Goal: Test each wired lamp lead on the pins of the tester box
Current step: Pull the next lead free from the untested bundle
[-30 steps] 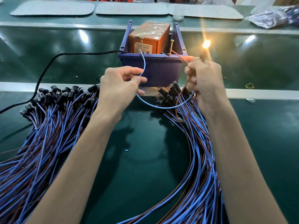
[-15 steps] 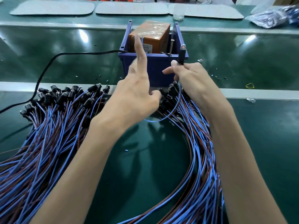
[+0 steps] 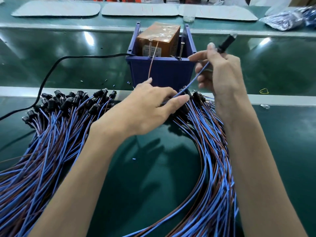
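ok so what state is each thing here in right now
black lamp holder, unlit, gripped by right hand
thin blue wire, straight between hands, pinched by left hand
thin brown wire, tip up at box pins, contact unclear
orange film-wrapped tester box, upright inside blue plastic bin
blue-brown lead bundles, lying loose

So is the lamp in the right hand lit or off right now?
Off. The lamp gripped in the right hand shows no glow at its clear tip; the left hand pinches the blue wire.
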Demonstrator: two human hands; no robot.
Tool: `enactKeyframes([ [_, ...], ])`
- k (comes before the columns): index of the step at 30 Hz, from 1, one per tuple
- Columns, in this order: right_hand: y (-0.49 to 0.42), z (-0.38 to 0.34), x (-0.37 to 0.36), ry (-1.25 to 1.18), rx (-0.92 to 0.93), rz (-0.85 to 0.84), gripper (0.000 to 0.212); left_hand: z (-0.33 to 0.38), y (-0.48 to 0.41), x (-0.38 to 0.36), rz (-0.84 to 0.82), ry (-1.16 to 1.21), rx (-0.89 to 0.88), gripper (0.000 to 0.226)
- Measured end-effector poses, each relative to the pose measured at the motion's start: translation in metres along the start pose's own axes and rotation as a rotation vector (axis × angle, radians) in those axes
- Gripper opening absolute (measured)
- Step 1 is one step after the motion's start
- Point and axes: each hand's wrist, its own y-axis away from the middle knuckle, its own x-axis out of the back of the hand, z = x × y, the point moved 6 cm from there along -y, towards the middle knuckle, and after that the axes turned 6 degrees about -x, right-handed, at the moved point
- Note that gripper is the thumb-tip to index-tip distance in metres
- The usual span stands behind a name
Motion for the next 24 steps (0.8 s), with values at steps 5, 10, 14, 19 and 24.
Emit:
enactKeyframes([
  [5,-0.004,0.004,0.013,-0.109,-0.032,0.084,0.034,0.004,0.005,0.005,0.001,-0.026,0.005,0.029],
  [10,-0.005,0.008,0.013,-0.093,-0.028,0.082,0.029,0.026,0.014,0.0,-0.199,-0.204,0.013,0.026],
  [14,-0.008,0.011,0.018,-0.079,-0.031,0.091,0.027,0.034,0.02,-0.017,-0.362,-0.11,-0.036,0.021],
  [19,-0.013,0.019,0.027,0.099,-0.05,0.05,0.023,0.026,0.027,-0.053,-0.682,0.064,0.004,0.02],
  [24,-0.013,0.039,0.011,0.517,-0.102,-0.182,0.023,0.041,0.033,-0.081,-0.918,0.179,-0.036,0.02],
])
